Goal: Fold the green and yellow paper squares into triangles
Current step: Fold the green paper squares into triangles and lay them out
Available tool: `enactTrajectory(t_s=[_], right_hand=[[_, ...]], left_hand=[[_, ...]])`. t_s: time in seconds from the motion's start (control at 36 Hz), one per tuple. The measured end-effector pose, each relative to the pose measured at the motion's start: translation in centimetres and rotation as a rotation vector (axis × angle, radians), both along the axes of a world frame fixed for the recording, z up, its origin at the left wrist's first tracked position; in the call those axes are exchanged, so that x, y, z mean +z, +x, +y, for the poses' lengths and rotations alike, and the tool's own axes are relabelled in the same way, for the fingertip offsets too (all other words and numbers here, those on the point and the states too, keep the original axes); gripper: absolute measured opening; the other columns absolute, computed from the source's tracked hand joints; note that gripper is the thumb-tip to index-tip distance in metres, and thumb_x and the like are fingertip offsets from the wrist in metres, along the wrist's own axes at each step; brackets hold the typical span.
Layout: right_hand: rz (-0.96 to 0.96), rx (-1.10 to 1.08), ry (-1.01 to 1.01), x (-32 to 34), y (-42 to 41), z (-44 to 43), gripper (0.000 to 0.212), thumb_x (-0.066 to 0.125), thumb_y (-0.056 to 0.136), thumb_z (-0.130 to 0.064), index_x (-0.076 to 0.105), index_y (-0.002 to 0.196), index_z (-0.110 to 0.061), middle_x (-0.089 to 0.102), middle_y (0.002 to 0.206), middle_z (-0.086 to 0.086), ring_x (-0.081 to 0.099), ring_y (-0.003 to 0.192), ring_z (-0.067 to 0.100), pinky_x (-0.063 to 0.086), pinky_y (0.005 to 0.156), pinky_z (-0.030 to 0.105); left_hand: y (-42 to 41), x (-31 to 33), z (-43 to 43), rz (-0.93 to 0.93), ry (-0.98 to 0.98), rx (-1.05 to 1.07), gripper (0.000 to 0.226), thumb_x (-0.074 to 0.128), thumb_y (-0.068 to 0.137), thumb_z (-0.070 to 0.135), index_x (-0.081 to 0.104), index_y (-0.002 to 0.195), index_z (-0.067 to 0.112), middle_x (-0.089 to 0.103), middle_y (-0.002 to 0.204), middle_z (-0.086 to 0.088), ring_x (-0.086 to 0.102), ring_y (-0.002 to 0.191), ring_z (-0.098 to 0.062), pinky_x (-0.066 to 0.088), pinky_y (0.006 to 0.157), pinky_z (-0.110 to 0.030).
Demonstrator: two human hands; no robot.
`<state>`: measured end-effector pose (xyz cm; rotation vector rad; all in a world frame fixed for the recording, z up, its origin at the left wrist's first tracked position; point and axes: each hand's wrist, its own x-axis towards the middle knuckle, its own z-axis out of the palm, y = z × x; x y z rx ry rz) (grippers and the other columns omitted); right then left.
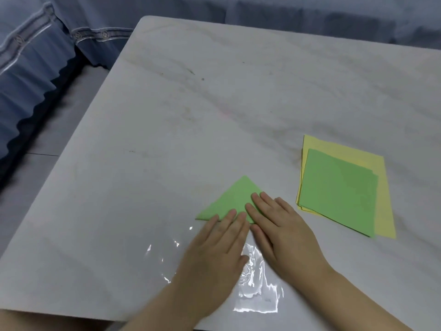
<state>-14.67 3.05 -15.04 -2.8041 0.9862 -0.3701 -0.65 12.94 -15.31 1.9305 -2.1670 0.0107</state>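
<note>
Both hands flat, fingers straight: left hand (216, 249), right hand (282, 231) pressing green triangle (232, 199). Advice: sweep fingertips outward along near fold for sharp crease.

Beyond the folded green triangle (229, 201), the marble tabletop (214, 103) runs bare to its far edge, and left of the triangle it is bare out to the rounded corner; a hand could sweep flat across either stretch. Right of the triangle, a strip of bare top separates it from a low, flat stack of green squares (338, 192) lying on yellow squares (379, 168). The triangle's near side is blocked: the left hand (214, 254) and right hand (279, 230) lie flat side by side, fingers pressing on it. Nearer than the triangle, under the hands, lies a crinkled clear plastic wrapper (257, 290). Far left of the triangle, past the table edge, hangs pleated blue fabric (31, 75).
</note>
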Motion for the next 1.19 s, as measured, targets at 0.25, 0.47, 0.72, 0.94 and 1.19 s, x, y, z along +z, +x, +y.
enactTrajectory(t_s=[0.25, 0.47, 0.72, 0.94, 1.19], right_hand=[[0.04, 0.013, 0.063, 0.4, 0.2, 0.0, 0.051, 0.02, 0.099, -0.034, 0.059, 0.123, -0.011, 0.054, 0.133, 0.006, 0.038, 0.127, 0.015, 0.018, 0.111, 0.027], [0.025, 0.003, 0.067, 0.4, 0.3, 0.1, 0.05, 0.023, 0.098, -0.035, 0.058, 0.124, -0.01, 0.054, 0.133, 0.006, 0.04, 0.127, 0.015, 0.018, 0.111, 0.027], [0.02, -0.003, 0.053, 0.3, 0.2, 0.1, 0.052, 0.021, 0.099, -0.036, 0.058, 0.124, -0.01, 0.054, 0.133, 0.006, 0.042, 0.127, 0.017, 0.024, 0.108, 0.033], [0.023, -0.016, 0.049, 0.3, 0.1, 0.3, 0.052, 0.02, 0.099, -0.035, 0.059, 0.123, -0.01, 0.055, 0.132, 0.007, 0.042, 0.126, 0.017, 0.022, 0.11, 0.031], [0.054, -0.028, -0.07, 1.1, 0.7, 1.8, 0.043, 0.03, 0.095, -0.028, 0.066, 0.111, -0.01, 0.063, 0.121, 0.006, 0.054, 0.119, 0.024, 0.02, 0.109, 0.04]], left_hand=[[-0.9, 0.5, 0.7, 0.066, 0.122, 0.159, 0.062, 0.013, 0.099, 0.041, 0.06, 0.122, 0.008, 0.058, 0.13, -0.003, 0.05, 0.124, -0.018, 0.031, 0.1, -0.038], [0.7, 0.7, 2.3, 0.048, 0.103, 0.254, 0.065, 0.011, 0.099, 0.043, 0.065, 0.117, 0.011, 0.062, 0.125, -0.002, 0.059, 0.115, -0.015, 0.032, 0.098, -0.042], [0.6, 1.1, 2.7, -0.053, -0.016, 0.363, 0.058, 0.025, 0.096, 0.042, 0.07, 0.107, 0.007, 0.068, 0.115, -0.007, 0.064, 0.107, -0.018, 0.031, 0.095, -0.051], [0.7, 2.1, 0.8, -0.002, -0.079, 0.33, 0.045, 0.04, 0.086, 0.033, 0.069, 0.105, 0.004, 0.069, 0.108, -0.007, 0.064, 0.105, -0.024, 0.032, 0.098, -0.046], [0.3, 0.4, -0.2, 0.175, -0.006, 0.114, 0.049, 0.03, 0.097, 0.035, 0.063, 0.119, 0.006, 0.059, 0.128, -0.006, 0.055, 0.12, -0.021, 0.034, 0.102, -0.033]])
